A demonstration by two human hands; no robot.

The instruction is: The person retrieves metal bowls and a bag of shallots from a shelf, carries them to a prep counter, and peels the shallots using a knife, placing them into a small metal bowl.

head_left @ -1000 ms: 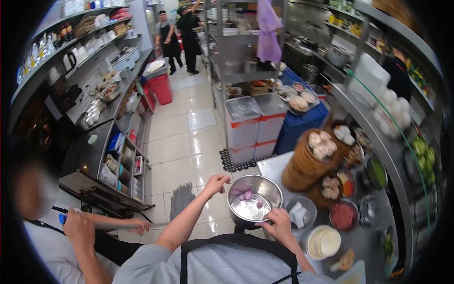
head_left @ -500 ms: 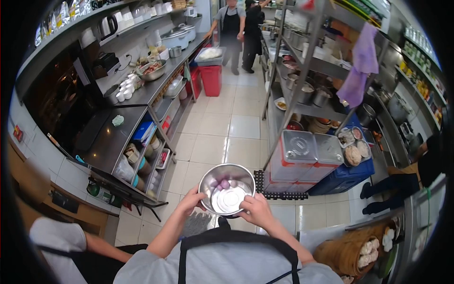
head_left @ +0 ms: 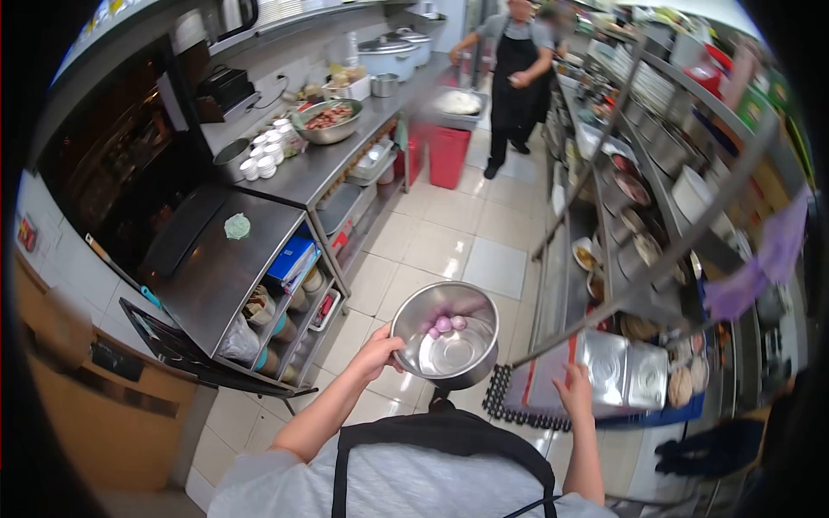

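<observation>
A round stainless steel pot hangs in front of my body, tilted so that its inside shows. A few small purple onions lie together on its bottom toward the far side. My left hand grips the pot's left rim, fingers wrapped over the edge. Away from the pot on the right, my right hand is held up with its fingers apart and nothing in them. It appears in front of the clear-lidded plastic bins; whether it touches them I cannot tell.
On the left, a steel counter carries white cups and a bowl of reddish food. A metal rack stands right. A person in a black apron stands in the aisle beside a red bin. A black mat lies below.
My right hand has let go of the pot and moved right, toward the bins. The pot, now in my left hand alone, sits further right in view. My view has turned.
</observation>
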